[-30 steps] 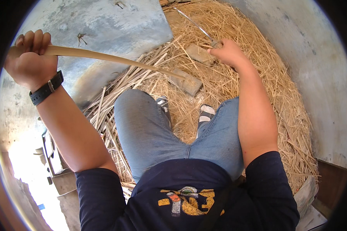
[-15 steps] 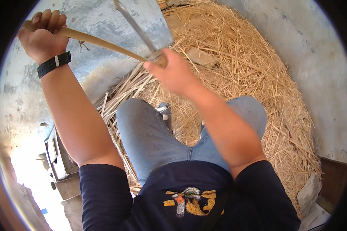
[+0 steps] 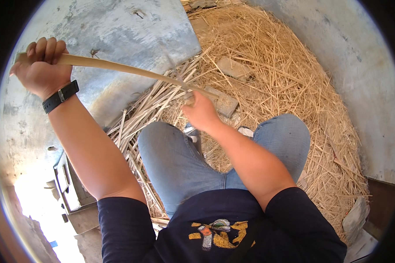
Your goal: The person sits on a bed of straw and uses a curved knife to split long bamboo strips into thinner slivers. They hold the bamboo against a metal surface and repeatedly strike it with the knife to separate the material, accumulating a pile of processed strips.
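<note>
My left hand (image 3: 43, 65), with a black watch on the wrist, is raised at the far left and closed around one end of a long pale bamboo strip (image 3: 123, 68). The strip slopes down to the right, its low end lying over a flat grey brick (image 3: 227, 104) on the floor. My right hand (image 3: 202, 111) is closed, low in front of my knees, on the handle of a long-bladed knife (image 3: 189, 100). The knife's blade is smeared by motion and crosses near the strip; whether it touches the strip I cannot tell.
Straw-coloured shavings (image 3: 289, 79) cover the floor ahead and to the right. Split sticks (image 3: 151, 103) lie heaped left of my knees. Another flat brick (image 3: 233, 69) sits in the shavings. A grey-blue wall (image 3: 131, 26) stands ahead left, another wall (image 3: 360, 57) on the right.
My right hand has dropped downward with the knife, uncovering the brick. The left hand has shifted slightly left and down, and the strip now reaches farther right past the right hand.
</note>
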`<state>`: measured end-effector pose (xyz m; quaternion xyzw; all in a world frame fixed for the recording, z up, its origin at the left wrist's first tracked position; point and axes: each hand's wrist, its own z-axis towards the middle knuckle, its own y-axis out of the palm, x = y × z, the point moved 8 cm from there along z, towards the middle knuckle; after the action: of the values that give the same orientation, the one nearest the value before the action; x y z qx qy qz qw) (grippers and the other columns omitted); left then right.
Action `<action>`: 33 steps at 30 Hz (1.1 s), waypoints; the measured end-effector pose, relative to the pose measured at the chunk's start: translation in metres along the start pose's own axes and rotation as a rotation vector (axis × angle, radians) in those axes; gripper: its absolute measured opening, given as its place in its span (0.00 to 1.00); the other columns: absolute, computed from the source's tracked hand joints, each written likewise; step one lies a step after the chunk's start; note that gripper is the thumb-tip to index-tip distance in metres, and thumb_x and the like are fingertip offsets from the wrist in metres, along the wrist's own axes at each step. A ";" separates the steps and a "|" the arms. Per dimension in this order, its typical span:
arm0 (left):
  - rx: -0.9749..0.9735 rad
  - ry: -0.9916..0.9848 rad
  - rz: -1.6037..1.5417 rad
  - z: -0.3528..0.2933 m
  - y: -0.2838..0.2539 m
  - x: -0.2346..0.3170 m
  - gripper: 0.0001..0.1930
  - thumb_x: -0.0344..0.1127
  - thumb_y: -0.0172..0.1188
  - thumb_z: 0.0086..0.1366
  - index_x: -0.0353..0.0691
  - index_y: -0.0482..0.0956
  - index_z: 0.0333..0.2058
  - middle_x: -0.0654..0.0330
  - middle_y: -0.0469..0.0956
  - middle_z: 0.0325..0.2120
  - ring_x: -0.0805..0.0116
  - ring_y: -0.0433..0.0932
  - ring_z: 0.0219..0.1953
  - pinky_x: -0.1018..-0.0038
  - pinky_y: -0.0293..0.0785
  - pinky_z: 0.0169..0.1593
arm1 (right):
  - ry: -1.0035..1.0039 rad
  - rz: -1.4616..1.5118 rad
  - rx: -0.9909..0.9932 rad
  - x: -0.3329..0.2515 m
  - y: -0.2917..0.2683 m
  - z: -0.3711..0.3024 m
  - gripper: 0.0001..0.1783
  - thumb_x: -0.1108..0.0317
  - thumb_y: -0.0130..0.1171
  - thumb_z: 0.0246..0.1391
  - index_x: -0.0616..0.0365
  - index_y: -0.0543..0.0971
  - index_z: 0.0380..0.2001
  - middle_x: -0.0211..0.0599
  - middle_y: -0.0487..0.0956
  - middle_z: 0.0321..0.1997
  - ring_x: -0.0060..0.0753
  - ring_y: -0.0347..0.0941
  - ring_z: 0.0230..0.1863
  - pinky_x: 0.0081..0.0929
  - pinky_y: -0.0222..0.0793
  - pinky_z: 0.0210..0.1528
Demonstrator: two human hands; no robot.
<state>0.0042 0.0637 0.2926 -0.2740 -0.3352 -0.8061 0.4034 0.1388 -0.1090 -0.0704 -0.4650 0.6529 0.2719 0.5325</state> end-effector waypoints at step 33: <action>-0.877 -0.452 -0.704 -0.014 0.085 -0.008 0.22 0.57 0.70 0.59 0.53 0.68 0.21 0.76 0.54 0.12 0.80 0.49 0.14 0.79 0.52 0.22 | -0.144 -0.254 -0.117 -0.034 -0.059 -0.010 0.31 0.62 0.64 0.53 0.67 0.73 0.58 0.52 0.82 0.40 0.43 0.80 0.40 0.38 0.74 0.44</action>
<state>0.0766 0.0185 0.3058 -0.4517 -0.1197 -0.8760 -0.1192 0.1877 -0.1313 -0.0273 -0.5535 0.5320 0.2727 0.5799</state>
